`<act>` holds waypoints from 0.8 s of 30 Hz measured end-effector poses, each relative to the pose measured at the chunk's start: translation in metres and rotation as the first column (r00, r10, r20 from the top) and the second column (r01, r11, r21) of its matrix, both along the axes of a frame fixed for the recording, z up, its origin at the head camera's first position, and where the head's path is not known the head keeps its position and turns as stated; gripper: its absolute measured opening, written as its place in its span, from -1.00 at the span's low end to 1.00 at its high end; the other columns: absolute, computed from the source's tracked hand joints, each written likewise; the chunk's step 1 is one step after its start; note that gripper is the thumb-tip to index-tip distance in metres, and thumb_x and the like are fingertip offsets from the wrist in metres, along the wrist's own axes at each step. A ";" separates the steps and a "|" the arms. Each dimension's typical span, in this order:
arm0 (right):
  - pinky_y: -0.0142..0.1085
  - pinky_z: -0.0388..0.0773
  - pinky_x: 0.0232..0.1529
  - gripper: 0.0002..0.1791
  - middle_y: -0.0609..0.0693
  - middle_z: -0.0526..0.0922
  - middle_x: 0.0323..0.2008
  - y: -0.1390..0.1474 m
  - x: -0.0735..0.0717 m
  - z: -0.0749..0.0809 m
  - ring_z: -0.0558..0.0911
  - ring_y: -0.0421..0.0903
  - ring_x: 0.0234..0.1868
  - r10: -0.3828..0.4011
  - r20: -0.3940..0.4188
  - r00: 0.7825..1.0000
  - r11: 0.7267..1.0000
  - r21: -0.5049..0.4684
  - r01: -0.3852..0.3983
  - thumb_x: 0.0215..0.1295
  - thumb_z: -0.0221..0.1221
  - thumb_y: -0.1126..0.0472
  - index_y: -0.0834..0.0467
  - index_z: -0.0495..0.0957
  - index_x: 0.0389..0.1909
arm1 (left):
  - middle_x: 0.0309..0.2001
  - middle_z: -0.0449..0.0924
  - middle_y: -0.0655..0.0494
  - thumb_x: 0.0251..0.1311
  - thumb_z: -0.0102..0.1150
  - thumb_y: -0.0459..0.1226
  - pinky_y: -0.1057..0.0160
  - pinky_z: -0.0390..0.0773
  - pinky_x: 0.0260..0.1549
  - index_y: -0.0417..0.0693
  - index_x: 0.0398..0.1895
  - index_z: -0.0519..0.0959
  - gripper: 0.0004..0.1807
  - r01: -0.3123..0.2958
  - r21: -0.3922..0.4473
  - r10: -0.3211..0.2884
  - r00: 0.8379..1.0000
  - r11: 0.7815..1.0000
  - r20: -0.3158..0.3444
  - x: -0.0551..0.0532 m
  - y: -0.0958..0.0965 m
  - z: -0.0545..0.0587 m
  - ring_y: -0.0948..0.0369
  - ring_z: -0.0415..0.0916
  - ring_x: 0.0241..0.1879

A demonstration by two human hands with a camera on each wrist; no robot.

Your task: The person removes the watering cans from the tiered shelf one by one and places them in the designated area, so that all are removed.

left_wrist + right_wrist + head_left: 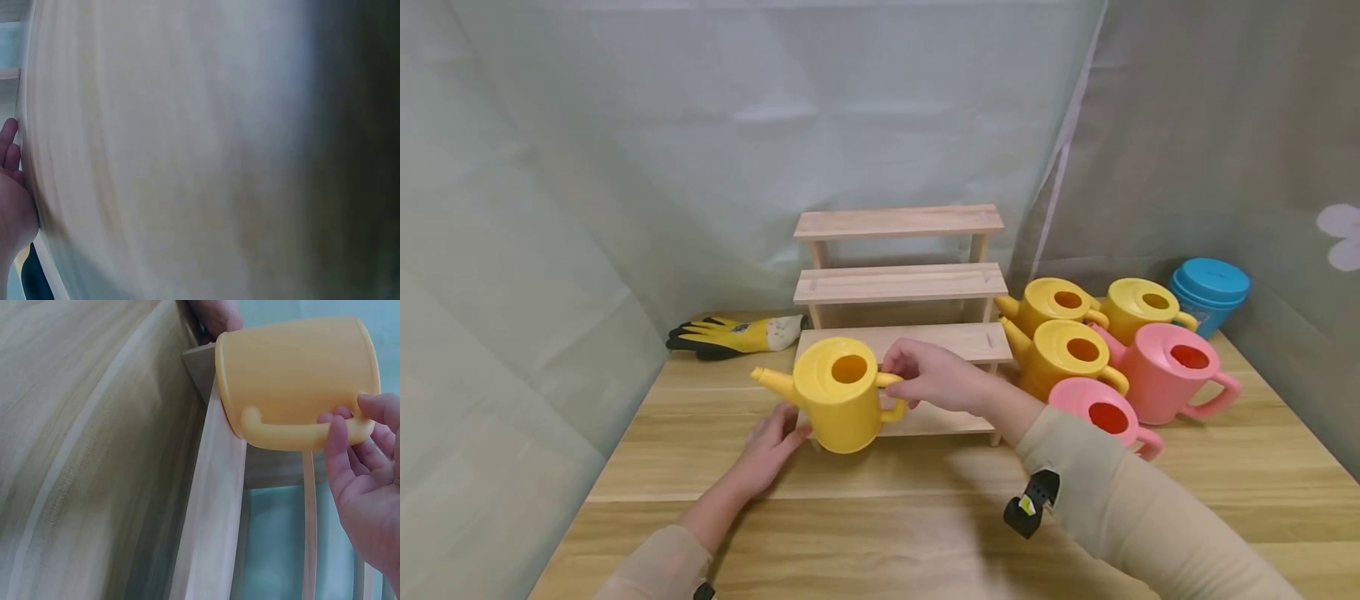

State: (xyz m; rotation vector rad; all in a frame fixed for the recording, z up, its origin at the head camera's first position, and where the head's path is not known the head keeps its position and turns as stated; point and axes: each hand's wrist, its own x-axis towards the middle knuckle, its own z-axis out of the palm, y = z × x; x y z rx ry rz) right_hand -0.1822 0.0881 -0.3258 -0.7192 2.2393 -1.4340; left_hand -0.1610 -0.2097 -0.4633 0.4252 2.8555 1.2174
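Note:
A yellow watering can [838, 408] stands upright at the left end of the wooden stepped rack's lowest shelf [936, 419], its spout pointing left. My right hand [936, 375] pinches the top of its handle [290, 434] between thumb and fingers. In the right wrist view, the can's base meets the shelf board [209, 506]. Beside the rack's lower left corner is my left hand [767, 450], thumb spread from the fingers and tips right at the shelf end. Only part of this left hand [12, 200] shows at the left wrist view's edge.
Right of the rack stand several yellow watering cans [1060, 354] and two pink watering cans [1172, 367], close under my right forearm. A blue lidded tub [1210, 287] is behind them. Yellow-black work gloves [730, 336] lie left of the rack. Fabric [850, 125] hangs behind the table.

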 end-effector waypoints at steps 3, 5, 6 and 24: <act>-0.21 0.59 -0.33 -0.80 0.09 0.54 -0.30 -0.002 0.001 -0.001 0.56 0.09 -0.26 -0.007 0.028 1.000 1.000 -0.031 0.008 0.24 0.16 0.37 0.24 0.38 -0.17 | 0.14 0.45 -0.19 0.37 -0.11 0.00 -0.23 -0.07 0.12 0.04 0.27 0.18 -0.51 -0.001 -0.008 0.001 1.000 1.000 0.002 0.000 0.000 0.000 -0.17 0.17 0.21; -0.21 0.59 -0.34 -0.81 0.09 0.53 -0.31 -0.003 0.002 -0.003 0.55 0.12 -0.24 -0.012 0.030 0.999 0.999 -0.038 0.013 0.24 0.15 0.37 0.24 0.36 -0.17 | 0.14 0.46 -0.18 0.37 -0.11 0.00 -0.22 -0.08 0.12 0.05 0.27 0.18 -0.51 -0.003 -0.013 0.003 1.000 1.000 0.006 0.000 0.000 0.000 -0.17 0.16 0.21; -0.21 0.59 -0.35 -0.81 0.09 0.53 -0.31 -0.003 0.002 -0.003 0.55 0.12 -0.25 -0.014 0.023 1.000 0.999 -0.035 0.015 0.24 0.15 0.37 0.24 0.36 -0.18 | 0.14 0.46 -0.18 0.37 -0.11 0.01 -0.22 -0.08 0.12 0.04 0.27 0.18 -0.51 -0.006 -0.015 0.006 1.000 1.000 0.009 0.000 0.000 0.000 -0.17 0.16 0.21; -0.28 0.50 -0.55 -0.79 -0.02 0.52 -0.42 0.012 0.009 0.009 0.46 -0.11 -0.56 -0.031 -0.188 0.982 0.996 0.078 0.047 0.24 0.21 0.24 0.17 0.37 -0.22 | 0.17 0.42 -0.22 0.37 -0.11 0.03 -0.23 -0.10 0.14 0.06 0.38 0.10 -0.41 -0.007 -0.020 0.008 1.000 1.000 0.020 0.000 0.000 0.000 -0.19 0.14 0.22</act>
